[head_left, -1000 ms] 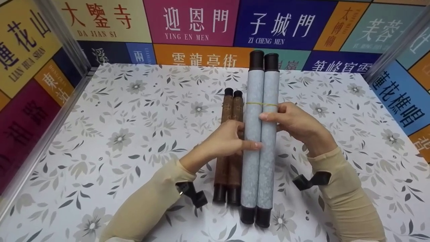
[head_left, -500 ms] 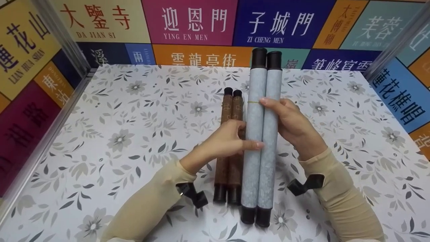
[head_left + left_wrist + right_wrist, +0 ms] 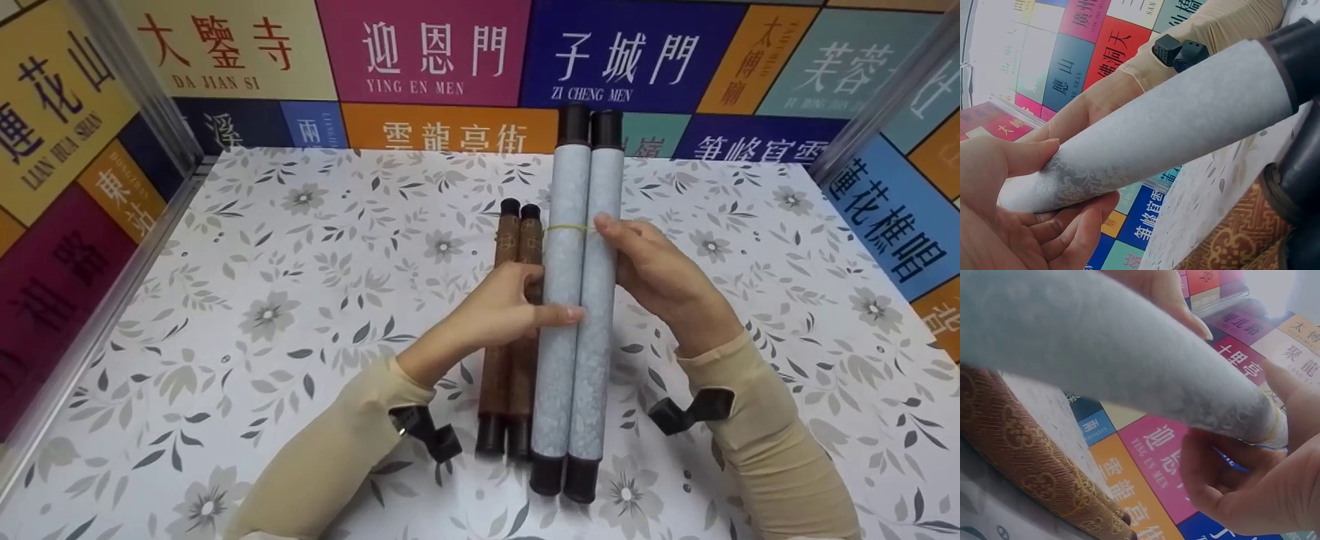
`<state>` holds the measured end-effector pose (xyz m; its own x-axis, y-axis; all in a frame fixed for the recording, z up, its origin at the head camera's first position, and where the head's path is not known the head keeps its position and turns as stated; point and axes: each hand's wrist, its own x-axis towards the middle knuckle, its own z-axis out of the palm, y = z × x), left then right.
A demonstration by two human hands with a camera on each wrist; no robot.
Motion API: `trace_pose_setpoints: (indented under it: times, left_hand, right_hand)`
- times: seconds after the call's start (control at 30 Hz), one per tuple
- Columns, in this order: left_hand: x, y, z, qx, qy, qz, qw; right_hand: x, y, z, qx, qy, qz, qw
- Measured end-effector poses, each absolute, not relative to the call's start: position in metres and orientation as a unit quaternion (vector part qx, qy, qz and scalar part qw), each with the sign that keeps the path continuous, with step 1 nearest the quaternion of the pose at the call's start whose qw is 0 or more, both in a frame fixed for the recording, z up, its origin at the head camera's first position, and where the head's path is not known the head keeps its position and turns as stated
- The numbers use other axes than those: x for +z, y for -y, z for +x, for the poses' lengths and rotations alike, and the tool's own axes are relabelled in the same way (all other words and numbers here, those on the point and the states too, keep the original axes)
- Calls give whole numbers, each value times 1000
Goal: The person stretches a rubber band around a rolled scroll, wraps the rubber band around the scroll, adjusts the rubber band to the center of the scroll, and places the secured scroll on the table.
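A pair of pale grey-blue patterned scrolls [image 3: 559, 375] with dark end knobs is held side by side, tilted up over the table. My left hand [image 3: 510, 304] grips them around the middle, thumb across the front and fingers behind. Higher up, my right hand [image 3: 656, 274] holds the right-hand roll, its thumb tip at a thin yellow rubber band [image 3: 564, 226] that circles the pair. The right wrist view shows that band [image 3: 1276, 424] close to the right thumb. Left of the pair, partly covered by my left hand, lie two slimmer brown brocade scrolls [image 3: 493, 375] with dark ends.
The table [image 3: 225, 300] wears a white cloth with grey flowers and leaves. Colourful panels [image 3: 427, 52] with Chinese lettering stand along its back and both sides. A small black camera [image 3: 431, 435] sits on each sleeved wrist.
My right hand has moved up from below the rubber band, with its thumb over the band, then slightly right. The grey-blue scrolls have shifted a little left; my left hand keeps its grip.
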<state>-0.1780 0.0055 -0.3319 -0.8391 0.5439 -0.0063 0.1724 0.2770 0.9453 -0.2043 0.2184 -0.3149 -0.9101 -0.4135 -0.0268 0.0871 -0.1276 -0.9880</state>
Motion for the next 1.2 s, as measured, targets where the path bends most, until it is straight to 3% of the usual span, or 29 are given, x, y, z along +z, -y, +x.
trace_pose_setpoints:
  times: [0.2,0.53,0.77,1.0,1.2]
  left_hand:
    - [-331,-7,-176,567,-772,223,181]
    - [-332,-4,-177,594,-756,193,195]
    - [-333,-4,-178,589,-752,221,195]
    - [-333,-5,-177,532,-788,267,160]
    - [-336,-6,-179,578,-760,240,177]
  right_hand:
    - [-313,-222,-206,-738,-656,-102,122]
    - [-313,-226,-206,-639,-731,-123,205]
    - [-316,-221,-205,-718,-644,-148,219]
    - [-317,-205,-202,-788,-591,-70,159]
    - [-321,-204,-200,-747,-625,-78,213]
